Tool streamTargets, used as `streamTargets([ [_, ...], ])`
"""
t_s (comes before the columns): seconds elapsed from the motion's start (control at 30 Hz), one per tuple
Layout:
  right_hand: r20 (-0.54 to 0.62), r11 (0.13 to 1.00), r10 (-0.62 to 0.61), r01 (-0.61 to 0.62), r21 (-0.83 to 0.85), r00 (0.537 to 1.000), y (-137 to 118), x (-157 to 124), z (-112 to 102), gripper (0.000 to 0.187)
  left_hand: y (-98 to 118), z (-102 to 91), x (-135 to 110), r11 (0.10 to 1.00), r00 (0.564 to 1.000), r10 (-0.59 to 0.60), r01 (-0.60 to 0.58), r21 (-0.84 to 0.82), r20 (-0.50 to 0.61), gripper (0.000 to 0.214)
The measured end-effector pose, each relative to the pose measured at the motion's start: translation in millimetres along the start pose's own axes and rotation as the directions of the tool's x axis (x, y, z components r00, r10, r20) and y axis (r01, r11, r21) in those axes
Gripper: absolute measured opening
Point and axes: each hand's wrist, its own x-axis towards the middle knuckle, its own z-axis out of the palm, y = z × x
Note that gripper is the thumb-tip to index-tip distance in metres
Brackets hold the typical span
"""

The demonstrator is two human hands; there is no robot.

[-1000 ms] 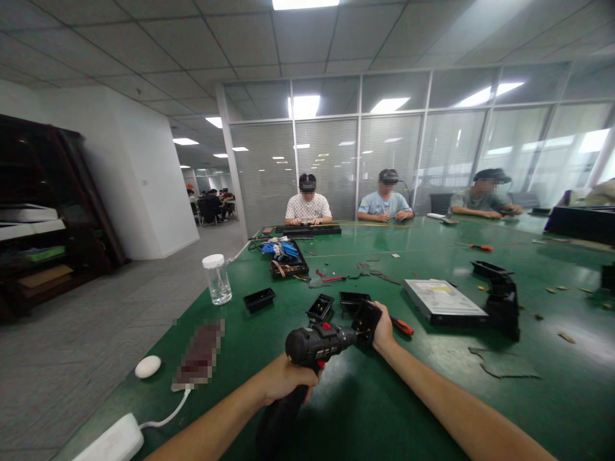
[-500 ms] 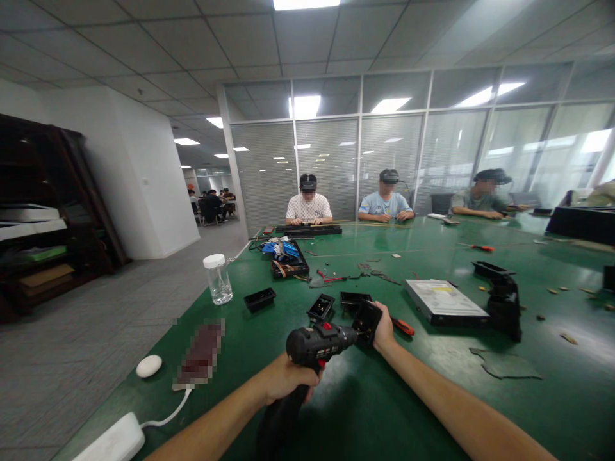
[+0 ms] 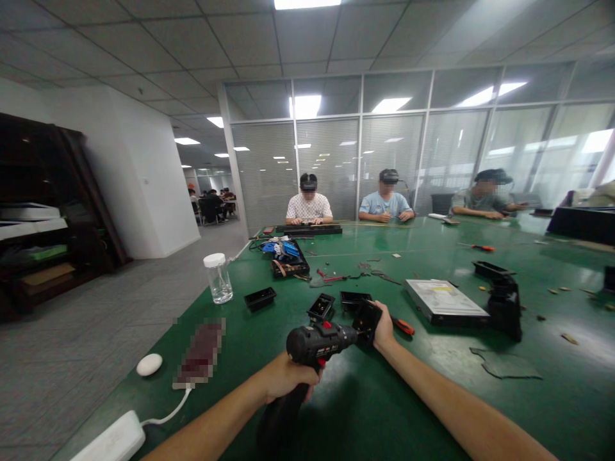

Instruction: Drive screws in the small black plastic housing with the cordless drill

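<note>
My left hand (image 3: 287, 379) is wrapped round the grip of a black cordless drill (image 3: 318, 343) with red buttons, its nose aimed away from me. My right hand (image 3: 384, 328) is closed on a small black plastic part (image 3: 366, 320) that meets the drill's tip, just above the green table (image 3: 365, 410). An orange-handled screwdriver (image 3: 402, 327) lies right beside my right hand.
Small black trays (image 3: 259, 298) (image 3: 321, 307) lie ahead, a flat grey drive (image 3: 444, 301) and a black block (image 3: 503, 308) to the right. A clear jar (image 3: 218, 278), white mouse (image 3: 149, 364) and white power strip (image 3: 111, 440) sit left. Three people sit at the far edge.
</note>
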Motion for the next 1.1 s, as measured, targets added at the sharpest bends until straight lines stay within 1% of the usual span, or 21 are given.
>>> streamTargets([
  [0.23, 0.016, 0.999, 0.040, -0.040, 0.009, 0.999, 2.2, 3.5, -2.8, 0.026, 2.2, 0.3, -0.6, 1.000, 1.000, 0.002, -0.002, 0.008, 0.016, 0.018],
  [0.4, 0.014, 0.999, 0.027, -0.027, 0.016, 1.000, 2.2, 4.6, -3.0, 0.023, 2.8, 0.4, -1.1, 0.999, 0.999, 0.032, -0.032, 0.005, 0.036, 0.020],
  [0.57, 0.001, 1.000, 0.012, -0.012, 0.028, 1.000, 3.9, 6.9, -5.2, 0.022, 1.7, 0.4, -0.7, 0.999, 0.998, 0.046, -0.046, 0.009, 0.030, 0.018],
  [0.77, 0.012, 0.998, 0.014, -0.015, 0.054, 1.000, 5.7, 8.8, -7.4, 0.022, 2.1, 0.6, -1.4, 0.999, 0.999, 0.034, -0.035, 0.014, 0.026, 0.018],
  [0.97, 0.017, 0.999, 0.005, -0.006, 0.053, 1.000, 5.6, 8.4, -6.8, 0.022, -2.0, -0.9, 0.1, 0.999, 0.999, 0.033, -0.033, 0.013, 0.015, 0.019],
  [1.1, 0.000, 0.999, -0.003, 0.003, 0.048, 1.000, 6.0, 9.5, -7.1, 0.022, -3.2, -1.8, 0.9, 1.000, 1.000, 0.020, -0.020, 0.002, 0.014, 0.020],
])
